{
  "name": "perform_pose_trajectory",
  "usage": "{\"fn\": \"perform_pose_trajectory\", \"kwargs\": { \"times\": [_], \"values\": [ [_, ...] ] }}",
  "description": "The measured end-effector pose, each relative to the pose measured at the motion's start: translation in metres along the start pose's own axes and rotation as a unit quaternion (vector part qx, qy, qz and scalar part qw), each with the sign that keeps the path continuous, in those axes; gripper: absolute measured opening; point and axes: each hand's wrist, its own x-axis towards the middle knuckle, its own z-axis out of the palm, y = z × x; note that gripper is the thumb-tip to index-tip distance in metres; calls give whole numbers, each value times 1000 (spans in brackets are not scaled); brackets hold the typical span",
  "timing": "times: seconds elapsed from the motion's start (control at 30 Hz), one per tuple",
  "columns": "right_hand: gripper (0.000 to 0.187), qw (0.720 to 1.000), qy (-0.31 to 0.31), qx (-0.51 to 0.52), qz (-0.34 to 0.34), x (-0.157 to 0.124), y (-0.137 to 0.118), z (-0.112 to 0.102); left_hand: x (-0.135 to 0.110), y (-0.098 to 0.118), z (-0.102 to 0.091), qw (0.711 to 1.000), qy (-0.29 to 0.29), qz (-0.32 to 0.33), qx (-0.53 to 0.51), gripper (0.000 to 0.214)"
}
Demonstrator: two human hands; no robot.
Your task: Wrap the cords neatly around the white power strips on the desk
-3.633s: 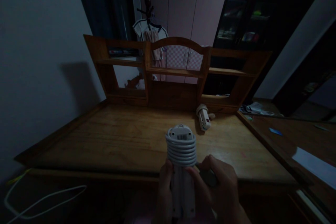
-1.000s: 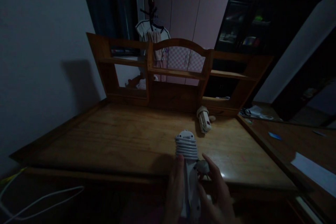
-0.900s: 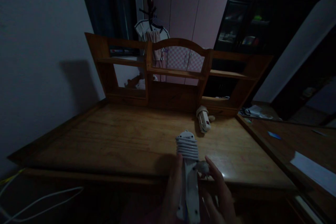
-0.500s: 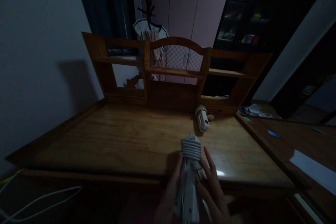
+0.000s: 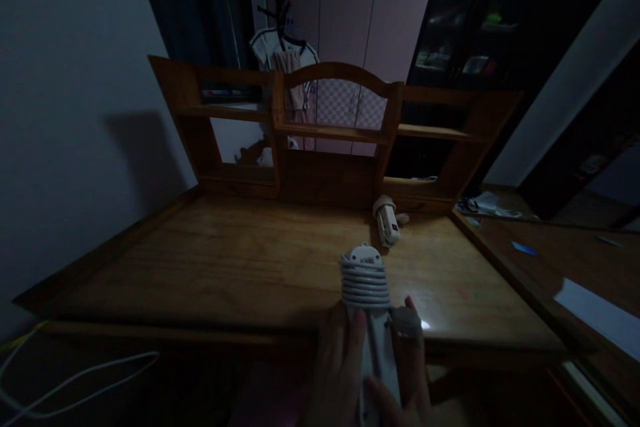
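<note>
A white power strip [image 5: 379, 353] lies lengthwise between my hands at the front edge of the desk. Its grey cord [image 5: 365, 283] is wound in several turns around the far end, and the plug [image 5: 406, 321] sticks out to the right below the coil. My left hand [image 5: 337, 360] grips the strip's left side, thumb or finger over its top. My right hand [image 5: 407, 373] holds the right side, with fingers behind the plug and the thumb on the strip. Farther back on the desk rests a second white power strip [image 5: 387, 223] with its cord wrapped around it.
The wooden desk [image 5: 225, 260] has a shelf unit [image 5: 330, 137] along its back. A wall [image 5: 75, 113] borders the left. At right, a lower brown surface holds white paper [image 5: 597, 320] and a blue card [image 5: 523, 248]. A white cable [image 5: 85, 373] hangs at lower left.
My left hand has moved over the top of the strip. The plug has swung outward to the right, and the wound end now sits slightly higher in view.
</note>
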Motion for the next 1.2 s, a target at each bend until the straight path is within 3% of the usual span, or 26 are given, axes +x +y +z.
{"fn": "perform_pose_trajectory", "kwargs": {
  "times": [0.1, 0.2, 0.27, 0.33, 0.47, 0.87, 1.03, 1.2],
  "values": [
    [98, 997, -18, 73, 10, 1, -6, 3, 19, 18, -5, 1000, -12, -23, -2, 37],
    [98, 996, -21, 81, 18, 2, -15, 4, 33, 25, -10, 992, -51, -52, -104, 47],
    [99, 997, -27, 67, 26, 2, -19, 1, 36, 23, -15, 991, -33, -25, -127, 66],
    [99, 998, -34, 39, 36, 1, -21, -4, 36, 20, -21, 996, 2, 35, -86, 76],
    [100, 998, -39, -8, 39, -2, -18, -11, 35, 16, -27, 994, 7, 106, -23, 61],
    [93, 997, -6, -70, 27, -9, -19, -9, 36, 2, -26, 989, 53, 129, -40, 52],
    [92, 998, -20, -58, 22, -10, -18, -11, 33, 8, -27, 990, 13, 122, -62, 55],
    [94, 996, -88, -15, -13, -9, -11, -17, 30, 20, -37, 975, -95, 4, -199, 66]
  ]
}}
